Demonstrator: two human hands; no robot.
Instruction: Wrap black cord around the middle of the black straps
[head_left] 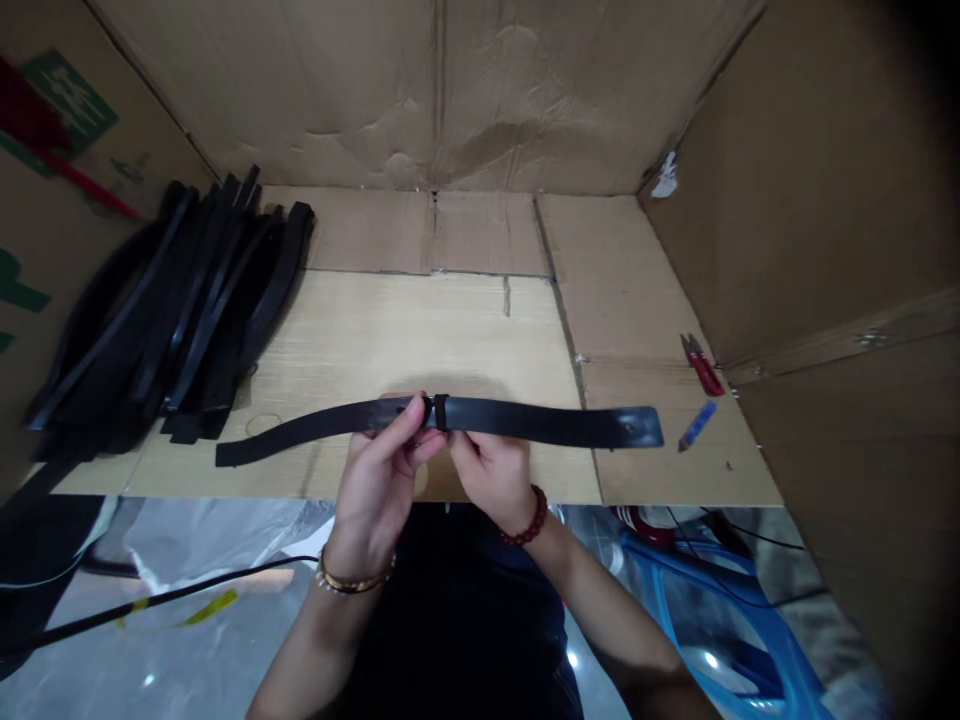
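Observation:
A long black strap (540, 420) stretches across both hands above the front part of the cardboard surface. Near its middle is a narrow black loop (442, 412). My left hand (386, 450) pinches the strap just left of the loop, thumb on top and fingers beneath. Just right of the loop, my right hand (491, 465) is closed at the strap's lower edge, its fingertips partly hidden under it. The strap's narrower end points left, and its wider, rounded end with a small hole lies to the right.
Many black straps (195, 310) are piled at the left. Red-handled snips (702, 366) and a blue pencil stub (697, 427) lie at the right. Cardboard walls (540, 90) enclose the back and sides. A blue plastic object (675, 600) is below the front edge.

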